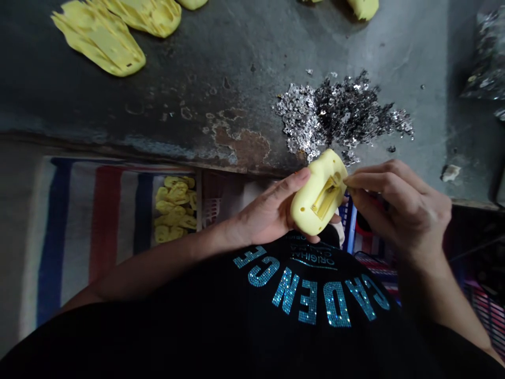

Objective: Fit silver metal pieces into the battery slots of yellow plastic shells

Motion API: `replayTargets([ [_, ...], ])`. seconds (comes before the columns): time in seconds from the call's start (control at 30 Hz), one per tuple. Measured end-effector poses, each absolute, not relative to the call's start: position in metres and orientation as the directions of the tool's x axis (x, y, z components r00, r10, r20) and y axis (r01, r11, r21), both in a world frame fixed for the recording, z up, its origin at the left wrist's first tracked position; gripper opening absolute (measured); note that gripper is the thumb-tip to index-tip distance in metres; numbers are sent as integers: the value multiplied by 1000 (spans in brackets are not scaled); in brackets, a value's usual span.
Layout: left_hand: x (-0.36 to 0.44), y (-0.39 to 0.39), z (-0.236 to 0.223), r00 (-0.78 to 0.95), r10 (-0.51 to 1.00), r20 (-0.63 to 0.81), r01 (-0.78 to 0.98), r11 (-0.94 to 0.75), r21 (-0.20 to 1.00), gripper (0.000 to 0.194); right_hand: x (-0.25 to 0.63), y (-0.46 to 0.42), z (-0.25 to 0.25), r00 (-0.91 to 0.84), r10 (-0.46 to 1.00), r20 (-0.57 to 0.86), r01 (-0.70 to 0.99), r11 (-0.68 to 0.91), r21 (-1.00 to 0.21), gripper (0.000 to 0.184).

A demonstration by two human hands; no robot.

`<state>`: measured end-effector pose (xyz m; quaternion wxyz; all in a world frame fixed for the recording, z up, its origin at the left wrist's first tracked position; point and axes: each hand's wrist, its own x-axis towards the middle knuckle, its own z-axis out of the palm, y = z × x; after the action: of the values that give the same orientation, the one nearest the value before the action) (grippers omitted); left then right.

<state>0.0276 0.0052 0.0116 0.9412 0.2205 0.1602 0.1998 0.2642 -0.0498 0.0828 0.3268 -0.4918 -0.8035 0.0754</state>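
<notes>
Yellow molded shell (305,208) cupped in left hand (264,213); right hand (398,210) curled at slot (326,197), hold unclear.

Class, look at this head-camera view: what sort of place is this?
Probably a small workshop doing piecework: a worn bench, a heap of silver sequins, and rows of yellow moulded parts.

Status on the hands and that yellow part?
Left hand gripping yellow molded part. Right hand with fingertips at its slot. Silver sequin pile just beyond.
</notes>
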Motion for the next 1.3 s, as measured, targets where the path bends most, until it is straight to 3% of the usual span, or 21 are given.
replayTargets([
  [0.1, 27, 3, 13, 861, 456, -223, -309, 819, 484, 74, 262, -55, 76, -215, 846, 487, 750, 463, -473, 27],
  [0.2, 27, -1, 18, 798, 543, -262, -335, 761, 556, 74, 265, -51, 71, -131, 910, 395, 718, 361, -595, 29],
  [0.33, 24, -9, 25, 708, 655, -264, -358, 655, 665, 71, 270, -38, 67, -209, 954, 214, 608, 298, -736, 47],
  [0.57, 3, -15, 23, 719, 662, -213, -317, 584, 747, 72, 254, -41, 45, -227, 952, 208, 529, 300, -794, 53],
  [0.7, -8, -14, 17, 711, 677, -193, -256, 504, 825, 77, 244, -52, 28, -102, 918, 382, 540, 374, -754, 64],
  [0.83, -13, -13, 16, 677, 713, -181, -175, 395, 902, 67, 237, -57, 24, -14, 862, 506, 635, 399, -662, 66],
  [0.97, -13, -11, 13, 610, 777, -155, -231, 361, 903, 52, 231, -52, 30, -15, 863, 505, 666, 385, -639, 64],
  [1.1, -15, -6, 6, 553, 806, -208, -344, 449, 825, 42, 242, -33, 40, -91, 909, 406, 602, 375, -705, 69],
  [1.13, -17, -3, 6, 529, 821, -215, -400, 465, 790, 41, 248, -27, 41, -100, 914, 394, 590, 373, -716, 67],
  [1.2, -23, 5, 9, 484, 850, -209, -511, 468, 721, 45, 262, -19, 42, -69, 907, 415, 645, 358, -675, 45],
  [1.3, -33, 16, 15, 472, 864, -177, -577, 455, 679, 58, 275, -15, 34, -94, 890, 446, 804, 333, -493, 12],
])
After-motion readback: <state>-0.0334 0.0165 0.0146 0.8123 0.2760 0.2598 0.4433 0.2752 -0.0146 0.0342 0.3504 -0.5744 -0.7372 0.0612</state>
